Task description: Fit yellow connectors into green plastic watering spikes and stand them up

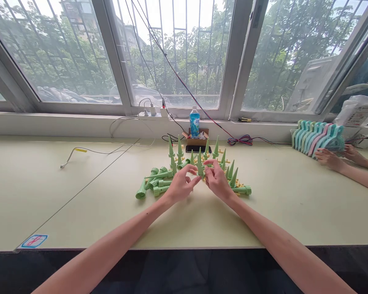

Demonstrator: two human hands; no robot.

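Observation:
My left hand (pixel 180 185) and my right hand (pixel 217 179) meet over the middle of a pale green table (pixel 79 204). Both pinch one upright green cone spike (pixel 199 165) between their fingertips. Behind and around it several more green spikes stand upright (pixel 179 151), some with small yellow pieces at the base. To the left of my left hand lies a heap of green spikes on their sides (pixel 153 183). One more lies flat by my right wrist (pixel 243 190).
A blue-labelled water bottle (pixel 194 121) stands in a small cardboard box (pixel 197 141) by the window ledge. Cables and a power strip (pixel 149 115) run along the ledge. At the far right another person's hands (pixel 331 158) touch a row of pastel hangers (pixel 315 136).

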